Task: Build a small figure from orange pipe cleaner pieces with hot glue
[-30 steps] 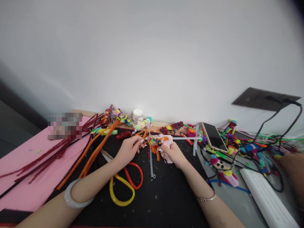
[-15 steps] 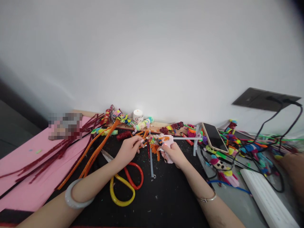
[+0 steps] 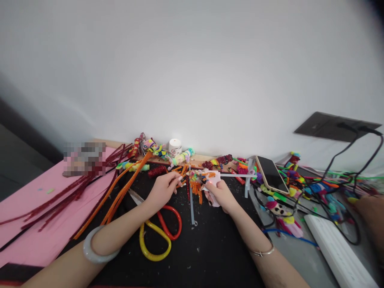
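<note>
My left hand (image 3: 164, 189) is closed in a pinch at the near side of a heap of colourful small scraps (image 3: 195, 176). What sits between its fingertips is too small to make out. A pale, folded piece like paper or tissue (image 3: 215, 201) is held in my right hand (image 3: 220, 194), thumb on top, at the right side of the scraps. Short orange pipe cleaner pieces (image 3: 196, 190) lie between the two hands. Scissors (image 3: 154, 236) with one yellow and one red handle loop rest partly under my left forearm.
Long dark red pipe cleaners (image 3: 66, 196) and orange ones (image 3: 121, 196) lie at left. Greyish strips (image 3: 192, 208) lie in the middle. A white cup (image 3: 175, 147) stands by the wall. At right are a phone (image 3: 272, 175), a power strip (image 3: 336, 250), cables, and another person's blurred hand (image 3: 370, 212).
</note>
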`<state>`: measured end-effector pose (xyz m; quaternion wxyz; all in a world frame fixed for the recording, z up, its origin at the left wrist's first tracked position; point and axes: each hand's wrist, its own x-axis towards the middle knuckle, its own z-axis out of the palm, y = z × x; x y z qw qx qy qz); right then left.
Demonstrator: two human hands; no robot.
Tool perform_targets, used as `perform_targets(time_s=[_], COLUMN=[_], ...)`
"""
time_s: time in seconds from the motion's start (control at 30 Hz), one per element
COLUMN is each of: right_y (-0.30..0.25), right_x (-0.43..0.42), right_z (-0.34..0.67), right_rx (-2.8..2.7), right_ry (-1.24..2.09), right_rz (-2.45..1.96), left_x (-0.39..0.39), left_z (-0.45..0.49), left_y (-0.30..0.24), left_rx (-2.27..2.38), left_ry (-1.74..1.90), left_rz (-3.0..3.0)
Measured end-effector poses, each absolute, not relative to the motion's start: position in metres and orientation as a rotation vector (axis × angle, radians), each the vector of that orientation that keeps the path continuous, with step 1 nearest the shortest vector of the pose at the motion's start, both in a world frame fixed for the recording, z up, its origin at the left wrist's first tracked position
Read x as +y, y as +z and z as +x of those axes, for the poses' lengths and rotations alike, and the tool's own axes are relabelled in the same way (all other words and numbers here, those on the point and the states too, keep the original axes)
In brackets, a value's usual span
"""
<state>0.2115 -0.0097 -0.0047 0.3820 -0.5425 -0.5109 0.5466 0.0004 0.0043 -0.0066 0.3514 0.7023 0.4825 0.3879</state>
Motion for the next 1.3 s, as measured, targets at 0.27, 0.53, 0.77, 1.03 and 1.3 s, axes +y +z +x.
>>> perform_targets(time_s=[0.27, 0.53, 0.77, 1.03, 1.3], right_y=[-0.0049, -0.0036, -0.0038, -0.0040, -0.0011], right_x=[-0.0092, -0.0098, -0.0098, -0.0096, -0.0107], right_z=[0.2122, 0.2117, 0.2115, 0.2121, 0.2112], right_rx=[-1.300, -1.301, -1.278, -1.267, -1.251], right_ry=[1.364, 1.347, 1.342, 1.341, 1.333], right_rz=[-1.404, -1.424, -1.431, -1.433, -1.427], left_x=[0.0048, 0.0042, 0.0047, 0.0045, 0.0035], left_z=[-0.0004, 0.0003, -0.0003, -0.0006, -0.0007], left_y=[-0.0086, -0.0070, -0.0074, -0.0085, -0.0056], left_rx=[1.249, 1.254, 1.246, 1.235, 1.255], left_ry=[1.009, 1.006, 1.009, 1.016, 1.005], left_rz=[1.831, 1.817, 1.818, 1.818, 1.829])
